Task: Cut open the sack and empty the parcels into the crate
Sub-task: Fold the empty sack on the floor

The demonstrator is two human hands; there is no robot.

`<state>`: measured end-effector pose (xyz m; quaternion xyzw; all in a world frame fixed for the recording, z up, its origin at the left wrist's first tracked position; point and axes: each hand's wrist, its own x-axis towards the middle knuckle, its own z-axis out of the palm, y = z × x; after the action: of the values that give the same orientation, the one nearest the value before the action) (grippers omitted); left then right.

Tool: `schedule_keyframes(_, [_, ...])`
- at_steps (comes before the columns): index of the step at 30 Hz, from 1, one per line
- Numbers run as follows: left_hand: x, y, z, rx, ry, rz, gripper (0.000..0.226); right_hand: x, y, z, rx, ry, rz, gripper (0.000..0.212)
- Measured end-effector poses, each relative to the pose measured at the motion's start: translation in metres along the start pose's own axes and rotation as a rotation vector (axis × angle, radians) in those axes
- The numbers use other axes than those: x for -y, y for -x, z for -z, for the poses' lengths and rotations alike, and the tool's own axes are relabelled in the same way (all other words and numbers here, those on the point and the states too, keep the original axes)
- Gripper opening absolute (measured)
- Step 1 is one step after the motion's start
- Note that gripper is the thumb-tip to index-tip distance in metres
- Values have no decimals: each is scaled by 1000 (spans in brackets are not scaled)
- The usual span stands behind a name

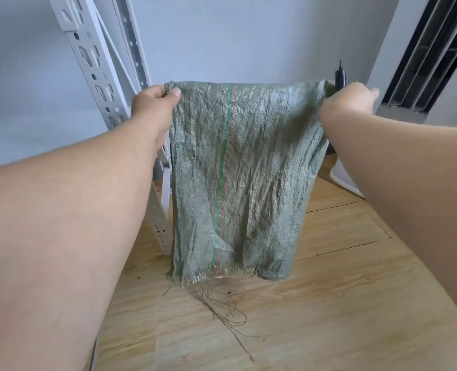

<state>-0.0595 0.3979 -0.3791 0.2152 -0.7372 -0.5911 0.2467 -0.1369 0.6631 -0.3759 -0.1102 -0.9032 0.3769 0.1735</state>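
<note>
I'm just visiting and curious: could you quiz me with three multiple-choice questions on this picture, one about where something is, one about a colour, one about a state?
1. Where does the left hand grip the sack?
A. a top corner
B. the frayed bottom edge
C. the middle

2. Which colours make up the sack's lengthwise stripe?
A. blue and yellow
B. green and red
C. black and white

3. How does the sack look?
A. bulging
B. flat and limp
C. rolled up

Answers: 1 A, fingers pinch the upper left corner. 2 B, green beside red. 3 B, it hangs flat from both hands, without bulges.
</note>
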Motion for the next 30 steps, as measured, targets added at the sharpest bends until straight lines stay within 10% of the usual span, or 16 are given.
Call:
schedule_keyframes(7, [-8, 0, -6, -44, 91, 8, 39, 28, 4, -12, -352, -233, 70, 33])
schedule_keyframes(16, [-12, 11, -33, 57, -15, -66, 21, 57, 44, -42, 471, -65, 508, 67])
schedule_keyframes(23, [-9, 1, -2, 294, -176, -145, 49, 64, 39, -56, 468, 64, 507, 25])
schedule_keyframes(30, [37, -12, 26, 542, -736, 77, 102, 57, 51, -61, 637, 190, 513, 37])
